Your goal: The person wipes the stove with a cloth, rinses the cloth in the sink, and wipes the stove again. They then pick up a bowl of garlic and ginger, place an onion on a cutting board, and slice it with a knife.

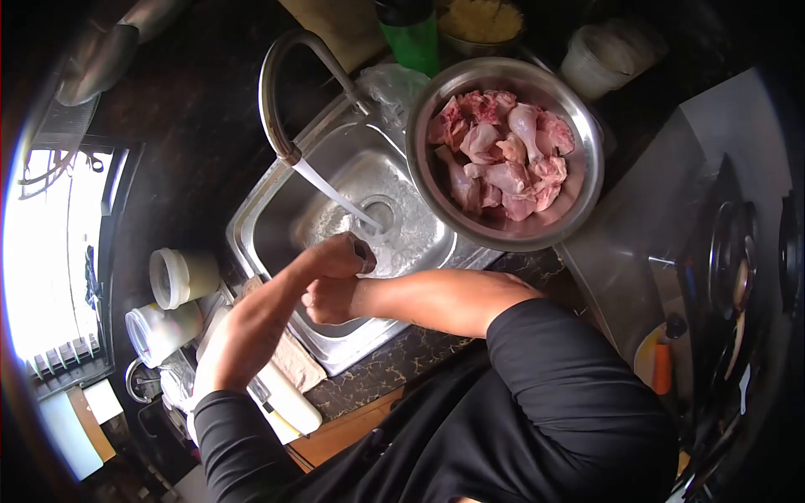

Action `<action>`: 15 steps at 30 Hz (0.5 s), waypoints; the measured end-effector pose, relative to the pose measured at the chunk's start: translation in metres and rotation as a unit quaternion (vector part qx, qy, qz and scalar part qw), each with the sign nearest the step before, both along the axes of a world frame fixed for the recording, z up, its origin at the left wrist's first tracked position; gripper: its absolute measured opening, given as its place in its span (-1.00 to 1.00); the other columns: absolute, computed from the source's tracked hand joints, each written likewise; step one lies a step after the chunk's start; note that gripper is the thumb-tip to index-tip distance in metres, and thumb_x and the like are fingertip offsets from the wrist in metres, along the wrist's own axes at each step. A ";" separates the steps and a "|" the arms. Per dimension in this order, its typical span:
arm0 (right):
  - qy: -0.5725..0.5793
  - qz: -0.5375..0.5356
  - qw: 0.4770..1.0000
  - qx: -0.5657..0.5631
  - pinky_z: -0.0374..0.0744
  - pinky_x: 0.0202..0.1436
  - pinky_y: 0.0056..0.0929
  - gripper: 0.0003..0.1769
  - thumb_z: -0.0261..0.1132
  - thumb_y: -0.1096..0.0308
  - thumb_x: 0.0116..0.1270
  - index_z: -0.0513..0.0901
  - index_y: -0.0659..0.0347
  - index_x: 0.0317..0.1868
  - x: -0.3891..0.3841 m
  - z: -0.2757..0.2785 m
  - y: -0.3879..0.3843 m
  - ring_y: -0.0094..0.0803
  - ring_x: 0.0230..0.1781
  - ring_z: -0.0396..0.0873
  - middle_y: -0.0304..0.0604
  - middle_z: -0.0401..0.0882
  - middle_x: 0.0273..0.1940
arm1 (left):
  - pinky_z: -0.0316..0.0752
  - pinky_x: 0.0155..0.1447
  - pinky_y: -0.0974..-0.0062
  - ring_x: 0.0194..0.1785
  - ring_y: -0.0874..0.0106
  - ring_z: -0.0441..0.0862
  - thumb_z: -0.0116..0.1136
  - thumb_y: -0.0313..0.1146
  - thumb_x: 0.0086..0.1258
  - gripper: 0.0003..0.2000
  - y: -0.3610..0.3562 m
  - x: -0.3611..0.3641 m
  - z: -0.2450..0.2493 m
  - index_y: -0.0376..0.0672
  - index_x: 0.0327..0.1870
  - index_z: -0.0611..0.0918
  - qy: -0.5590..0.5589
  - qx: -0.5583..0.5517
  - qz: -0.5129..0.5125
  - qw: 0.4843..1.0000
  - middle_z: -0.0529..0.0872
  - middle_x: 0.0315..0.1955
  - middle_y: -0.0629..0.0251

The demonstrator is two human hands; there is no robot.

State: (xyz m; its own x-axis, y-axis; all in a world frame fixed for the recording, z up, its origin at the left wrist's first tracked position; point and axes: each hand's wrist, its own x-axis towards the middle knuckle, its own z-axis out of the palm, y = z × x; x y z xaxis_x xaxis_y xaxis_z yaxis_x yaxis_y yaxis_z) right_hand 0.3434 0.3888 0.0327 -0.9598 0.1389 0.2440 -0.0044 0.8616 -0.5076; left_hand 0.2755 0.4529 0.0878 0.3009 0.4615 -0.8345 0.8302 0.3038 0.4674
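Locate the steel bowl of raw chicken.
Head view, right of centre: the steel bowl sits over the sink's right edge, between the green bottle and the stove.

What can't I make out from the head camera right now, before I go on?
- Left hand: palm turned away under the water stream, so anything it holds is hidden.
- Right hand: fingers curled in against the left wrist, so its grip is unclear.
- Green bottle: top cut off by the upper edge.
- Stove: dark, cut off by the right edge.
- Bowl: bottom covered by chicken pieces.
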 end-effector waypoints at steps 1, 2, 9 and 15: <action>-0.021 0.038 0.999 -0.005 0.64 -0.10 -0.07 -0.69 0.10 0.27 0.31 0.74 0.24 -0.22 -0.001 -0.010 0.000 -0.06 -0.15 0.69 0.04 0.73 -0.22 | 0.53 0.09 0.43 -0.08 0.39 0.69 0.29 -0.29 0.28 -0.74 -0.007 0.000 -0.014 -0.14 -0.06 0.77 0.049 0.036 0.010 0.998 0.79 -0.06 0.20; -0.069 0.048 0.996 0.037 0.65 -0.08 -0.11 -0.73 0.13 0.28 0.27 0.76 0.18 -0.27 0.013 -0.001 0.008 -0.08 -0.13 0.69 0.01 0.73 -0.21 | 0.54 0.00 0.41 -0.17 0.43 0.69 0.31 -0.20 0.33 -0.75 -0.016 -0.012 -0.030 -0.21 -0.19 0.76 0.001 0.105 0.105 0.989 0.79 -0.28 0.24; 0.136 -0.011 0.973 -0.187 0.59 0.06 -0.17 -0.79 0.24 0.33 0.10 0.75 0.18 -0.31 0.035 0.033 0.114 -0.07 -0.08 0.63 -0.12 0.69 -0.30 | 0.68 -0.08 0.18 -0.21 0.33 0.69 0.13 0.29 0.37 -0.38 -0.037 -0.043 -0.035 -0.21 -0.03 0.59 -0.254 0.079 0.647 0.714 0.68 -0.31 0.24; -0.082 -0.150 0.962 -0.213 0.60 0.07 -0.26 -0.69 0.22 0.14 0.34 0.75 0.15 -0.15 0.056 0.056 0.161 -0.18 -0.10 0.69 -0.09 0.75 -0.21 | 0.69 -0.05 0.02 -0.14 0.22 0.75 0.26 0.02 0.35 -0.56 -0.027 -0.031 -0.053 -0.17 0.03 0.60 -0.187 0.086 0.574 0.792 0.73 -0.22 0.18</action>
State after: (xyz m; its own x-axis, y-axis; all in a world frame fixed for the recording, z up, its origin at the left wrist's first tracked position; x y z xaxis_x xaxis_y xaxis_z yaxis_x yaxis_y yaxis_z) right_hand 0.3990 0.5498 0.0888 -0.8814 0.4699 -0.0477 0.3225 0.5250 -0.7876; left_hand 0.2442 0.4255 0.0344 -0.1887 0.7066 -0.6820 -0.1541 0.6646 0.7311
